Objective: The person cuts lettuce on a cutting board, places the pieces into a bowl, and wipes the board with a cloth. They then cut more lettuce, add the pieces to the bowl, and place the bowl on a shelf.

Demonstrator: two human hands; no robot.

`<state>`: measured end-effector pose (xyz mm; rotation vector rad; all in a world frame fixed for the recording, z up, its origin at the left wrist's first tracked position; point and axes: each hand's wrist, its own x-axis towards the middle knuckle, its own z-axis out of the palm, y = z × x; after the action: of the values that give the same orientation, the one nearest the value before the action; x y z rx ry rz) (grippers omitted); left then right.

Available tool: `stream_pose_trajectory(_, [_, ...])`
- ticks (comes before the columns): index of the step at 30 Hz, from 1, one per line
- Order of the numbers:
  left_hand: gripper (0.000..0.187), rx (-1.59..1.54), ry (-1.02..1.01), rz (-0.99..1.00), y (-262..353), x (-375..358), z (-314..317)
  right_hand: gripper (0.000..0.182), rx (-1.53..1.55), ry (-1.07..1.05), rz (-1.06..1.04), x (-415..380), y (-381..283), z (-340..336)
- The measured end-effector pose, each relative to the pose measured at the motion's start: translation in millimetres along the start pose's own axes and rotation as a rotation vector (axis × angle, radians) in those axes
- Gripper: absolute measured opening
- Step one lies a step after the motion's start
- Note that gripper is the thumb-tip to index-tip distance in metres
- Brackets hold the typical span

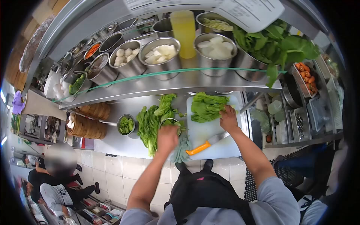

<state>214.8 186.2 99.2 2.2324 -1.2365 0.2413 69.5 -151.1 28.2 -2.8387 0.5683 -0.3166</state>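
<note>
On the white cutting board [202, 134] lies a bunch of leafy greens [208, 107]. My right hand [228, 118] has its fingers curled over the right end of that bunch. A knife with an orange handle [198, 148] rests near the board's front edge, its blade pointing right. My left hand [168, 138] is smeared by motion at the front of a metal bowl [173, 120], partly covering it; its fingers cannot be made out. Beside it on the left, a larger heap of whole leafy greens [148, 125] lies on the steel counter. A crumpled green cloth [182, 148] sits between hand and knife.
Another metal bowl [126, 124] holds cut greens. Bamboo steamers [88, 127] stand at the left. Above the counter, a steel shelf [176, 83] carries several metal pots of vegetables and a yellow container [183, 33]. Co-workers [56, 195] are at the lower left; a drawer unit is at right.
</note>
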Motion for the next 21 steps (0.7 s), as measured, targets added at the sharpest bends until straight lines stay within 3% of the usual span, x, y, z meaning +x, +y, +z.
stream_pose_trajectory(1, [0.032, 0.053, 0.069, -0.051, -24, 16, -10, 0.043, -0.002, -0.001, -0.01, 0, -10, -3])
stream_pose_trajectory(3, [0.028, 0.182, 0.003, -0.305, -80, 40, -11, 0.046, 0.07, 0.109, 0.0, -3, -32, -9])
stream_pose_trajectory(7, [0.026, 0.254, -0.088, -0.479, -134, 62, 14, 0.043, 0.205, 0.079, -0.013, -10, -79, -14])
stream_pose_trajectory(9, [0.029, 0.334, -0.349, -0.552, -147, 68, 28, 0.04, 0.391, 0.088, -0.042, -12, -102, -20])
stream_pose_trajectory(10, [0.029, 0.325, -0.346, -0.555, -149, 67, 32, 0.036, 0.494, 0.068, 0.014, -12, -114, -26])
stream_pose_trajectory(12, [0.022, 0.305, -0.127, -0.408, -147, 66, 40, 0.034, 0.6, 0.026, 0.072, -8, -124, -30])
stream_pose_trajectory(14, [0.019, 0.277, -0.033, -0.326, -114, 73, 22, 0.034, 0.718, -0.017, 0.131, -3, -134, -29])
stream_pose_trajectory(15, [0.017, 0.257, 0.057, -0.245, -92, 75, 8, 0.038, 1.057, -0.128, 0.337, 2, -140, -28])
stream_pose_trajectory(16, [0.014, 0.217, 0.029, -0.237, -71, 75, 0, 0.042, 1.391, -0.246, 0.547, 9, -148, -28])
stream_pose_trajectory(17, [0.012, 0.176, 0.004, -0.228, -49, 75, -6, 0.042, 1.393, -0.256, 0.543, 17, -158, -31])
stream_pose_trajectory(19, [0.01, 0.068, -0.057, -0.061, -1, 66, -14, 0.052, 1.833, -0.463, 1.017, 30, -174, -41])
stream_pose_trajectory(20, [0.01, -0.02, -0.103, 0.04, 22, 54, -16, 0.048, 2.025, -0.559, 0.927, 31, -168, -33])
stream_pose_trajectory(21, [0.01, -0.108, -0.146, 0.142, 37, 41, -18, 0.048, 2.021, -0.554, 0.926, 30, -163, -29])
